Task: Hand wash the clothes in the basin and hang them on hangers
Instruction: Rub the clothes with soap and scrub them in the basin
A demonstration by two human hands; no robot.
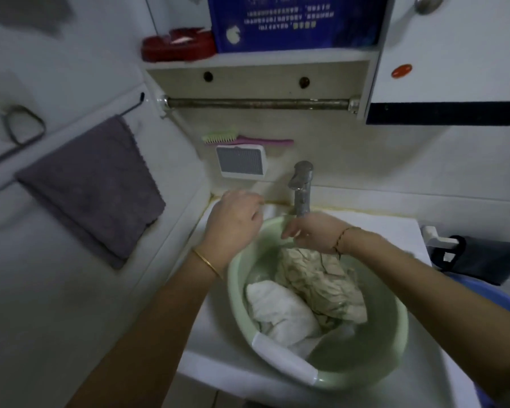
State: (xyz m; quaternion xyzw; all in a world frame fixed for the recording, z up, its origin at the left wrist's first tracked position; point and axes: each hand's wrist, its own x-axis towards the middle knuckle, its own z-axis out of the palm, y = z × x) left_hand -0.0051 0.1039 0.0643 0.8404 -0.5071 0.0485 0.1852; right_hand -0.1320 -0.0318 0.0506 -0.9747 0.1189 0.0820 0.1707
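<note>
A pale green basin [395, 343] sits in the white sink [395, 231] and holds water. A white cloth [280, 310] lies at its left. A beige patterned garment [321, 284] rises from the water at the middle. My right hand [312, 234] grips the top of that garment just below the tap [301, 187]. My left hand [233, 222] hovers over the basin's far left rim with loosely curled fingers and holds nothing.
A grey towel [92, 189] hangs on the left wall rail. A brush [239, 138] and a small white box [240, 161] sit on the wall behind the tap. Above is a metal bar [256, 103] under a shelf. A dark cloth [483, 257] hangs at the right.
</note>
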